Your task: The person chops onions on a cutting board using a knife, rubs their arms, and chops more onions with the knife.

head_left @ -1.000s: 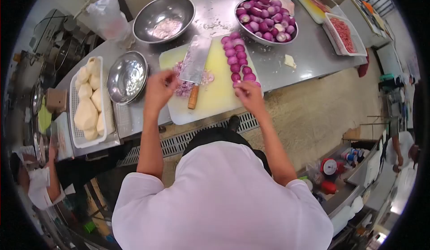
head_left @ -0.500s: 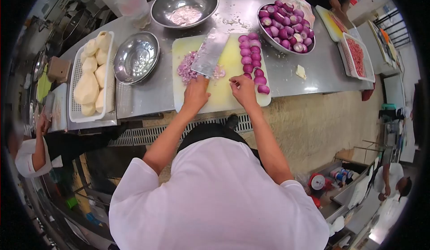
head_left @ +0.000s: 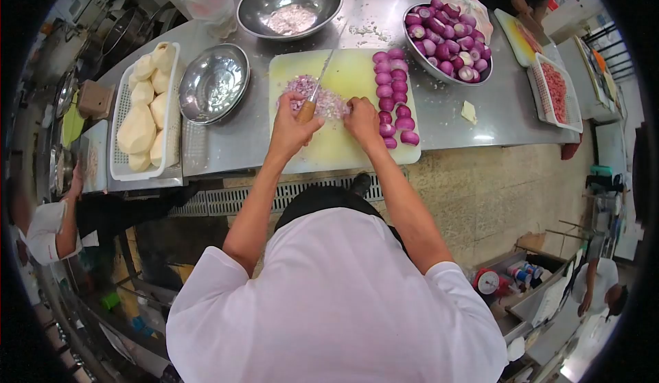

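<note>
My left hand (head_left: 292, 129) grips the wooden handle of a cleaver (head_left: 326, 69), whose blade is turned nearly edge-on and points away from me. Chopped red onion (head_left: 302, 86) lies on both sides of the blade on a pale yellow cutting board (head_left: 336, 156). At the right edge of the chopped onion, my right hand (head_left: 362, 122) has its fingers curled together; what is between them, if anything, is hidden. Two rows of peeled red onions (head_left: 400, 86) line the board's right side, just beyond my right hand.
A steel bowl of red onions (head_left: 449, 43) stands back right. Behind the board is a large steel bowl (head_left: 257, 16); left are smaller steel bowls (head_left: 214, 84) and a white basket (head_left: 175, 108) of peeled roots. A basket of minced meat (head_left: 552, 91) sits far right. Other people work nearby.
The cleaver has turned from lying flat over the onion to nearly edge-on. My right hand has moved slightly up and left to the chopped onion, which is spread wider to the right.
</note>
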